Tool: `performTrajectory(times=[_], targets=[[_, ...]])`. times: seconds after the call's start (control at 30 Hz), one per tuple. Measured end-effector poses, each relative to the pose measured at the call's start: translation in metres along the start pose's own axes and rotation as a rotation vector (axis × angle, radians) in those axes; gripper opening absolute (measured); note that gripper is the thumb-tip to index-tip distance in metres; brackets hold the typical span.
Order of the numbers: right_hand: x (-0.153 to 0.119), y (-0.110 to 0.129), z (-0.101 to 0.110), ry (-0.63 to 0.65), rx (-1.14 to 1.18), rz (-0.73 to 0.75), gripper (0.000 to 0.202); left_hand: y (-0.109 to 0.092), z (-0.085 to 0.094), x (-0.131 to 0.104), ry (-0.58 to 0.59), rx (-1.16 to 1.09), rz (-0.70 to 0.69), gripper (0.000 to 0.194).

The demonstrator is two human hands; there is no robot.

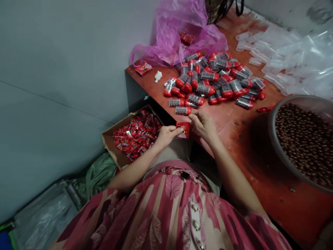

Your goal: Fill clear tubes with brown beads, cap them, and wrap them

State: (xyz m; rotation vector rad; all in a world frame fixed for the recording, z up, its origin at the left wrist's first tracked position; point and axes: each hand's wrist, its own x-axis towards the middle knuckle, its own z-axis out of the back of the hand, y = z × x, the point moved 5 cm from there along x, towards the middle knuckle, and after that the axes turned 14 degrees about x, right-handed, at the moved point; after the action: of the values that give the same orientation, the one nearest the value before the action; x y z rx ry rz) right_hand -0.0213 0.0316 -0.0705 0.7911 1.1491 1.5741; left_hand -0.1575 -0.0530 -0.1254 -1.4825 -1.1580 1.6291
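Between the thumb and fingers of my left hand (168, 135) is a small red packet (183, 130), held just off the table's near edge. My right hand (203, 125) is a little to the right of the packet, apart from it; its thumb and fingertips are drawn together near the edge, and whether they hold anything is too small to tell. Just beyond my right fingertips lies a clear tube with a red cap and dark contents (183, 110). Behind it spreads a pile of similar tubes (206, 76).
An open cardboard box (107, 140) of red packets stands below left. On the red table (262, 180) are a large tub of brown balls (272, 133) at right, clear empty tubes (288, 52) at back right, and a pink plastic bag (170, 34) at the back.
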Motion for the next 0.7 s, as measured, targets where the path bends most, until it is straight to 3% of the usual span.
performTrajectory(times=[0.13,0.23,0.37,0.47,0.53,0.63,0.7], targets=[[0.027,0.013,-0.029,-0.088,-0.574,0.009,0.057,0.015,0.014,-0.004,-0.099,-0.146,0.096,0.037],[0.04,0.018,-0.047,-0.116,-0.673,0.026,0.062,0.022,0.021,-0.008,-0.136,-0.235,0.173,0.037],[0.052,0.017,-0.046,-0.081,-0.691,-0.003,0.05,0.021,0.026,-0.007,-0.15,-0.362,0.226,0.033],[0.055,0.012,-0.033,-0.018,-0.593,0.006,0.051,0.019,0.025,-0.003,-0.158,-0.488,0.266,0.028],[0.047,0.01,-0.021,-0.059,-0.443,0.055,0.045,0.017,0.021,0.0,-0.182,-0.59,0.276,0.025],[0.014,0.009,-0.007,-0.126,-0.063,0.102,0.029,0.013,0.014,0.005,-0.192,-0.698,0.27,0.025],[-0.016,0.004,-0.004,-0.096,0.228,0.038,0.028,0.009,0.008,0.008,-0.179,-0.727,0.259,0.025]])
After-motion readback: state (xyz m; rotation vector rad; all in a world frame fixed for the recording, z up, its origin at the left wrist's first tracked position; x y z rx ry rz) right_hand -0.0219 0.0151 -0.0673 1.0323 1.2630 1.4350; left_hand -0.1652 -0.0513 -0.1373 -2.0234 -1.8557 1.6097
